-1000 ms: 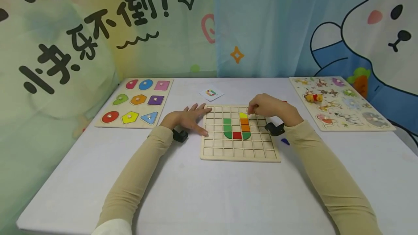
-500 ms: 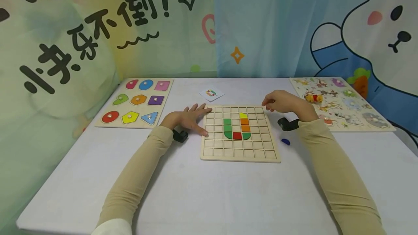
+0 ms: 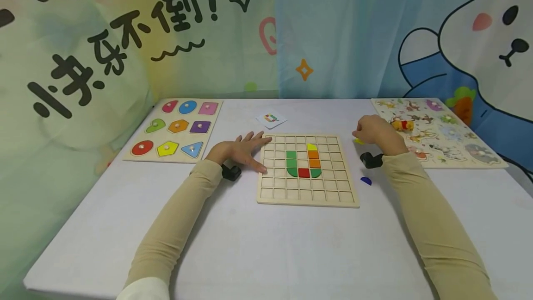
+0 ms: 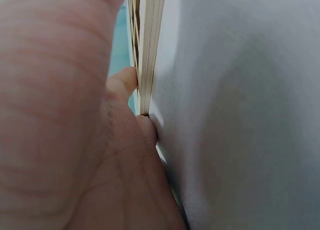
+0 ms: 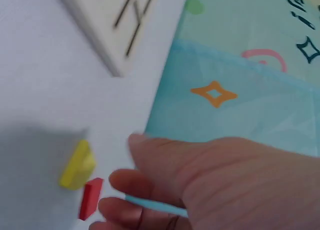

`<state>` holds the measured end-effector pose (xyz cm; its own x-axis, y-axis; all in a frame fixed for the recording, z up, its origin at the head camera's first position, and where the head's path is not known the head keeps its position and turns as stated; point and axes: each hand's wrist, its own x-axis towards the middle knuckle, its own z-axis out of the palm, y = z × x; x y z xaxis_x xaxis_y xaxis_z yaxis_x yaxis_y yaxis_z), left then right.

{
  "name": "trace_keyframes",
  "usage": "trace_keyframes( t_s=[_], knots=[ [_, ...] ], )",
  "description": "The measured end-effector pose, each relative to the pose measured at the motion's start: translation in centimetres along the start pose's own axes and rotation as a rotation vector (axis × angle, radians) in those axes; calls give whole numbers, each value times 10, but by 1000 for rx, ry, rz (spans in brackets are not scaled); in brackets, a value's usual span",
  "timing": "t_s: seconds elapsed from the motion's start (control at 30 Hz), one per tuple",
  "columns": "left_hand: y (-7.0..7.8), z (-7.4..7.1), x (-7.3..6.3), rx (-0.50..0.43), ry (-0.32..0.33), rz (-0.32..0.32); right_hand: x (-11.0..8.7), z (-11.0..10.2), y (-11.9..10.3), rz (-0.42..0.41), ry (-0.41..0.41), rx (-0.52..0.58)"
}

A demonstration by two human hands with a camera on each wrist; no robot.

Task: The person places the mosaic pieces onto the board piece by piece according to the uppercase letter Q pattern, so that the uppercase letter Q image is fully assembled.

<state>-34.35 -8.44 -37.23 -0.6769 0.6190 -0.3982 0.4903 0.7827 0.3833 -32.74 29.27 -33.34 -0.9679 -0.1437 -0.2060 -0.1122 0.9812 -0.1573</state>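
A wooden grid board (image 3: 308,193) lies on the table with green, red, orange and yellow pieces set in a U shape. My left hand (image 3: 243,152) rests at its left edge, fingers spread; the left wrist view has fingertips touching the board's edge (image 4: 150,50). My right hand (image 3: 376,131) is to the right of the board, above a yellow piece (image 5: 78,165) and a red piece (image 5: 91,199). Its fingers are bent loosely, with a gap between thumb and forefinger and nothing seen between them. The fingertips are close to the red piece; contact is unclear.
A dark blue half-round piece (image 3: 366,181) lies near my right wrist. Behind the board is a pattern card (image 3: 270,118). A shape puzzle (image 3: 172,135) stands at the left, an animal puzzle (image 3: 451,149) at the right. A printed curtain (image 3: 333,36) hangs behind.
My right hand has moved right, from over the grid board beside the yellow piece to the loose pieces on the table. The left hand stays at the board's edge.
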Motion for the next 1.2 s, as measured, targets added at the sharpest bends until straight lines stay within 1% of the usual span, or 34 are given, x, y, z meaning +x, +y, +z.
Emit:
trace_keyframes(
  t_s=[0.1,0.23,0.3,0.4,0.57,0.63,0.9,0.97,1.07,1.2],
  knots=[
    [1,-1,0,-5,-4,-4,1,5,1,118,-21,10],
    [1,-1,0,1,-7,-3,4,10,3,208,-20,38],
    [1,-1,0,4,-7,-2,4,11,4,226,-10,58],
    [0,-1,1,8,-6,-2,4,11,4,195,-4,70],
    [-1,0,1,14,-9,-2,3,9,1,104,-39,64],
    [-1,0,1,17,-8,0,3,9,-1,92,-45,67],
    [-1,-1,0,13,-6,4,2,8,-2,35,-23,64],
    [-1,-1,0,14,-4,7,2,8,-1,19,-10,61],
    [0,-1,0,11,-3,8,4,9,-1,-28,35,38],
    [2,-1,-2,9,-1,4,3,8,-5,-84,79,5]
  ],
)
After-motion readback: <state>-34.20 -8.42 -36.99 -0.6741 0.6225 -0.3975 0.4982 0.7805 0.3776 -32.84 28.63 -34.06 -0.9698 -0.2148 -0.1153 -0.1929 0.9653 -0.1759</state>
